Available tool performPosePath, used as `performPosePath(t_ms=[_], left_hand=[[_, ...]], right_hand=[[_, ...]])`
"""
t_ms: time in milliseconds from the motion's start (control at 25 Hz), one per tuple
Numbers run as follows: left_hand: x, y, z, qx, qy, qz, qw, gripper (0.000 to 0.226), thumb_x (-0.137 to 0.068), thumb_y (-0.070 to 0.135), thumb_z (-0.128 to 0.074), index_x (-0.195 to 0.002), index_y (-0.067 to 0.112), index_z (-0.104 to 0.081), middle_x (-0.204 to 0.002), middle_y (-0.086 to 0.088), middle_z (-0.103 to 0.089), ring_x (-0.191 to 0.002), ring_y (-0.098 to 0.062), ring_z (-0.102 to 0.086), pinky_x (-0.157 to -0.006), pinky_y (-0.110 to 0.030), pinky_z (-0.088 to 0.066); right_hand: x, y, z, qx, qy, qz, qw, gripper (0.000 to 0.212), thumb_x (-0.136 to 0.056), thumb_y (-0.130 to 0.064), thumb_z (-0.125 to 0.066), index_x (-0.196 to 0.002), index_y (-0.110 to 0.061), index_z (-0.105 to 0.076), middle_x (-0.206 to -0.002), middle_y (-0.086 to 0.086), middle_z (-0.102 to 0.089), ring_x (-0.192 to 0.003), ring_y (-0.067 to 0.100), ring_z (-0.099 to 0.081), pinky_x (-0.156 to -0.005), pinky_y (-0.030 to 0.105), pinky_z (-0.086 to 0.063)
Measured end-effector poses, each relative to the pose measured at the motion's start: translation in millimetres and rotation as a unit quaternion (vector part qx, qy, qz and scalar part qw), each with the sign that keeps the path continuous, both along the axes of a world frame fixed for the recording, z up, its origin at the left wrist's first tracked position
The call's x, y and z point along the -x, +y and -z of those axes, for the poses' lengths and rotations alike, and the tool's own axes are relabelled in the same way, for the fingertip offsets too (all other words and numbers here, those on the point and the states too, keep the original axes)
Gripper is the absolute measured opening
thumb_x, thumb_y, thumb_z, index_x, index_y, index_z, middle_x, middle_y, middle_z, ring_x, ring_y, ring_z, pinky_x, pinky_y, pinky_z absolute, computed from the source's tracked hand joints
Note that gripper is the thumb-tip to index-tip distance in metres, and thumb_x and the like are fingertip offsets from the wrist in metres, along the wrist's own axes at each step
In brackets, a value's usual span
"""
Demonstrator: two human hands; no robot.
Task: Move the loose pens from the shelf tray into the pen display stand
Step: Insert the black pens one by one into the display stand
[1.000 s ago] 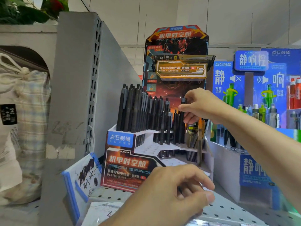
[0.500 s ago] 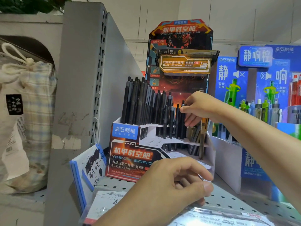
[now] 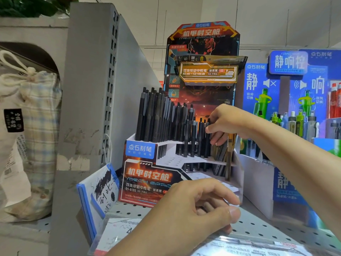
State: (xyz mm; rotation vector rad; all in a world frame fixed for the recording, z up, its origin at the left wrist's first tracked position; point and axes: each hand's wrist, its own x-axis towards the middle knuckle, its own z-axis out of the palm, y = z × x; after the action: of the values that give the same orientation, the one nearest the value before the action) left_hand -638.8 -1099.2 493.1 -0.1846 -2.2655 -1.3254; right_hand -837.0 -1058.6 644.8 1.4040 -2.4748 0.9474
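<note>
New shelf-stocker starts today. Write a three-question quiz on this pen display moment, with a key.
1. True or false: the right hand is at the top of a black pen standing in the pen display stand.
2. Where do the tallest-standing pens sit in the stand? A) left rear tier B) front lowest tier C) right edge
3. Fill in: the left hand hovers low in front of the stand with its fingers ______.

Key
1. True; its fingers pinch the pen's top.
2. A
3. curled; whatever they hold is hidden from this view.
</note>
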Motion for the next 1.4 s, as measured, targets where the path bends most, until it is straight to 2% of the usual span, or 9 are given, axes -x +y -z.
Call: performPosePath(t_ms=[160, 360, 600, 720, 800, 920, 1040, 1160, 1400], left_hand=[[0, 1, 0, -0.005, 0.000, -0.001, 1.000, 0.012, -0.088, 0.028, -0.072, -0.100, 0.026, -0.073, -0.092, -0.005, -0.077, -0.085, -0.015, -0.075, -0.090, -0.043, -0.059], [-1, 2, 0, -0.008, 0.001, -0.002, 1.000, 0.009, -0.090, 0.026, -0.072, -0.099, 0.026, -0.073, -0.091, -0.004, -0.077, -0.085, -0.015, -0.075, -0.088, -0.042, -0.060], [-2, 3, 1, -0.021, 0.020, 0.000, 1.000, 0.008, -0.090, 0.022, -0.073, -0.098, 0.021, -0.074, -0.091, -0.010, -0.076, -0.087, -0.025, -0.075, -0.089, -0.043, -0.058], [-3, 2, 2, -0.020, 0.021, 0.004, 1.000, 0.008, -0.090, 0.021, -0.072, -0.098, 0.021, -0.074, -0.092, -0.010, -0.076, -0.084, -0.019, -0.076, -0.089, -0.040, -0.058], [-3, 1, 2, -0.021, 0.021, 0.011, 0.999, 0.008, -0.091, 0.023, -0.071, -0.099, 0.022, -0.073, -0.092, -0.009, -0.076, -0.085, -0.019, -0.076, -0.088, -0.040, -0.059], [-4, -1, 3, -0.034, 0.023, 0.025, 0.999, 0.007, -0.092, 0.024, -0.070, -0.098, 0.023, -0.074, -0.093, -0.008, -0.076, -0.087, -0.021, -0.075, -0.084, -0.037, -0.061], [-3, -1, 4, -0.026, 0.031, 0.025, 0.999, 0.007, -0.095, 0.026, -0.067, -0.099, 0.025, -0.073, -0.093, -0.003, -0.077, -0.086, -0.019, -0.075, -0.079, -0.027, -0.060], [-4, -1, 4, -0.038, 0.049, 0.029, 0.998, 0.010, -0.096, 0.025, -0.064, -0.099, 0.022, -0.073, -0.090, -0.004, -0.077, -0.082, -0.021, -0.075, -0.073, -0.023, -0.058], [8, 19, -1, -0.099, 0.121, 0.049, 0.987, 0.011, -0.096, 0.018, -0.065, -0.091, 0.013, -0.073, -0.081, -0.011, -0.076, -0.073, -0.024, -0.073, -0.062, -0.022, -0.057]], right_hand=[[-4, -3, 0, -0.015, 0.003, 0.004, 1.000, 0.011, -0.098, -0.003, -0.062, -0.098, 0.007, -0.056, -0.072, 0.020, -0.073, -0.081, 0.038, -0.076, -0.084, 0.047, -0.062], [-2, 0, -5, -0.034, -0.002, 0.003, 0.999, 0.013, -0.097, -0.004, -0.064, -0.095, 0.008, -0.059, -0.067, 0.015, -0.075, -0.075, 0.031, -0.077, -0.076, 0.040, -0.063], [-4, -3, 0, -0.033, 0.033, 0.009, 0.999, 0.017, -0.097, -0.005, -0.063, -0.087, 0.007, -0.057, -0.067, 0.017, -0.074, -0.078, 0.037, -0.077, -0.079, 0.044, -0.063], [-9, 0, 0, -0.030, 0.045, 0.019, 0.998, 0.018, -0.097, -0.010, -0.066, -0.088, 0.004, -0.059, -0.074, 0.018, -0.076, -0.074, 0.032, -0.077, -0.073, 0.038, -0.064], [-15, 5, -2, 0.001, 0.093, 0.037, 0.995, 0.019, -0.095, -0.019, -0.070, -0.094, -0.001, -0.065, -0.081, 0.014, -0.076, -0.072, 0.025, -0.077, -0.072, 0.036, -0.064], [-28, 16, -3, 0.067, 0.219, 0.075, 0.971, 0.024, -0.095, -0.031, -0.070, -0.106, -0.010, -0.068, -0.101, 0.009, -0.073, -0.090, 0.025, -0.069, -0.085, 0.041, -0.059], [-47, 33, -1, 0.125, 0.274, 0.062, 0.952, 0.028, -0.095, -0.034, -0.066, -0.114, -0.013, -0.069, -0.111, 0.006, -0.071, -0.102, 0.024, -0.065, -0.091, 0.044, -0.056], [-70, 53, 9, 0.161, 0.281, 0.038, 0.945, 0.023, -0.096, -0.034, -0.065, -0.109, -0.016, -0.071, -0.105, 0.001, -0.072, -0.097, 0.017, -0.065, -0.087, 0.037, -0.055], [-91, 109, 45, 0.193, 0.281, 0.082, 0.937, 0.015, -0.093, -0.026, -0.065, -0.100, -0.015, -0.071, -0.091, 0.000, -0.074, -0.088, 0.018, -0.068, -0.085, 0.041, -0.053]])
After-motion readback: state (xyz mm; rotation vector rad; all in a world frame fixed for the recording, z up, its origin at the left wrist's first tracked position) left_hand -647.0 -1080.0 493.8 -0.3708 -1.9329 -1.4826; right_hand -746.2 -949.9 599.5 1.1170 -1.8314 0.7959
